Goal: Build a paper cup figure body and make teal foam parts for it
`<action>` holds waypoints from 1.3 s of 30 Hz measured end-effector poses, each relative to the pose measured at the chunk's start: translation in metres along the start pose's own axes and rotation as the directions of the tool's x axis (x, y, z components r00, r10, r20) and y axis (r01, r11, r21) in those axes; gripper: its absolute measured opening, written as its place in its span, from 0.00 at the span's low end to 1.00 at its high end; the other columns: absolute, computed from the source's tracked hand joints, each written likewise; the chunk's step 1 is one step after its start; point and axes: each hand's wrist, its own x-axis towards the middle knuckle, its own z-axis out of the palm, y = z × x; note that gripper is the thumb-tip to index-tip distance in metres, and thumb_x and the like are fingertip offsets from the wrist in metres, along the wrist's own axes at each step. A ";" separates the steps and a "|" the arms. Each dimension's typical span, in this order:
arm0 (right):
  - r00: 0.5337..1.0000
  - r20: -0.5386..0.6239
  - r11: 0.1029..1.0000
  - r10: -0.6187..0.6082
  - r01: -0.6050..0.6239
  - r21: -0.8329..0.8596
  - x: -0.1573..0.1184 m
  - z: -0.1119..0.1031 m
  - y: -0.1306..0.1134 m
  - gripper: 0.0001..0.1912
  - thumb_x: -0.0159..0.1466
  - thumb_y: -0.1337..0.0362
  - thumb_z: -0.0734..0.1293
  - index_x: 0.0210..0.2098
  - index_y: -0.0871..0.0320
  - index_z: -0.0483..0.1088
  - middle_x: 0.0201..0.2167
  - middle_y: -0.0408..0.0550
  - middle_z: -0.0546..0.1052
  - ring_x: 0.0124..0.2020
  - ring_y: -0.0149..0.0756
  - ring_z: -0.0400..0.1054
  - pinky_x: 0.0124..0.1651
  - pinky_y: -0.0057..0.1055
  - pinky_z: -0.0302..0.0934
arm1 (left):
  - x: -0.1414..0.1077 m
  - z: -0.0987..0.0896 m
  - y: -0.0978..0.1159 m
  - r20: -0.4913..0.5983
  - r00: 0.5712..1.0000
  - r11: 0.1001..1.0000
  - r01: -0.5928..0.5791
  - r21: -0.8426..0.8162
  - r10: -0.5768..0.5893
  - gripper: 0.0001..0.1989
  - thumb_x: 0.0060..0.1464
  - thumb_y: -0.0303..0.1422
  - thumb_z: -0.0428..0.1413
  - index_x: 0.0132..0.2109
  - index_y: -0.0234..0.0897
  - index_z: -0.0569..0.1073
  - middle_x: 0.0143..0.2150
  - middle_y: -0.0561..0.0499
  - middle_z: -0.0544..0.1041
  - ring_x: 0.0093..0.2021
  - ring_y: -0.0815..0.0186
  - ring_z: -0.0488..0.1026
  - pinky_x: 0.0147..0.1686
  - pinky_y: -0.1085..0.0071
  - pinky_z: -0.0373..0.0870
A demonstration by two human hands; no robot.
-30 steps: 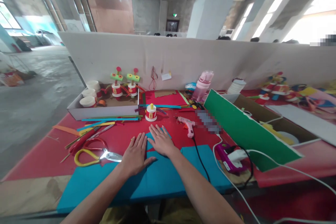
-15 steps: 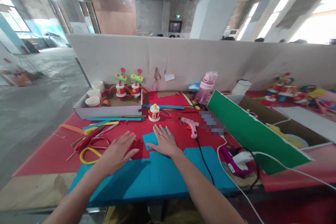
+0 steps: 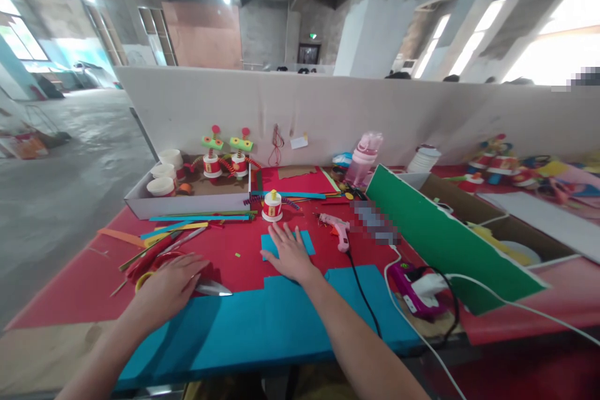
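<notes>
My right hand (image 3: 289, 254) lies flat with its fingers spread on a small blue paper piece (image 3: 307, 242). Over the scissors (image 3: 213, 288) at the left is my left hand (image 3: 173, 284), which covers most of their handles; its fingertips are partly bent, and whether it grips them is unclear. The blades point right, beside a large blue sheet (image 3: 225, 331). Just beyond my right hand stands a small white and red cup figure (image 3: 272, 207) with a yellow top. A pink glue gun (image 3: 340, 229) rests to the right of that hand.
An open box (image 3: 187, 203) with cups and two figures stands at the back left. Paper strips (image 3: 201, 219) lie before it. A green board (image 3: 440, 237), a purple power socket (image 3: 417, 294) with cables and a pink bottle (image 3: 365, 156) are at the right.
My left hand has moved left and down from the red surface onto the scissors, whose blades now show. My right hand remains on the small blue piece, which lies straighter.
</notes>
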 end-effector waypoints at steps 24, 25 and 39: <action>0.988 -0.090 0.988 0.129 -0.120 0.094 0.004 0.002 0.026 0.27 0.67 0.70 0.52 0.65 0.59 0.59 0.65 0.52 0.62 0.67 0.42 0.52 0.68 0.44 0.44 | 0.096 0.066 0.142 -0.062 0.976 0.978 -0.207 0.041 0.209 0.27 0.63 0.32 0.43 0.66 0.25 0.59 0.68 0.37 0.58 0.69 0.53 0.52 0.65 0.55 0.56; 0.991 -0.060 0.992 0.119 -0.116 0.049 0.003 0.003 0.027 0.27 0.68 0.68 0.53 0.66 0.59 0.57 0.67 0.51 0.59 0.69 0.44 0.48 0.69 0.46 0.39 | 0.096 0.071 0.143 -0.054 0.977 0.978 -0.206 0.040 0.208 0.29 0.64 0.38 0.43 0.66 0.23 0.58 0.68 0.35 0.58 0.69 0.52 0.52 0.65 0.54 0.55; 0.985 -0.172 0.991 0.012 0.011 0.131 0.003 -0.002 0.030 0.24 0.68 0.64 0.56 0.63 0.59 0.62 0.65 0.52 0.62 0.67 0.42 0.52 0.68 0.43 0.41 | 0.036 0.024 0.049 0.048 0.991 0.992 -0.126 0.010 0.125 0.25 0.63 0.40 0.43 0.62 0.36 0.67 0.65 0.42 0.66 0.66 0.54 0.60 0.63 0.55 0.56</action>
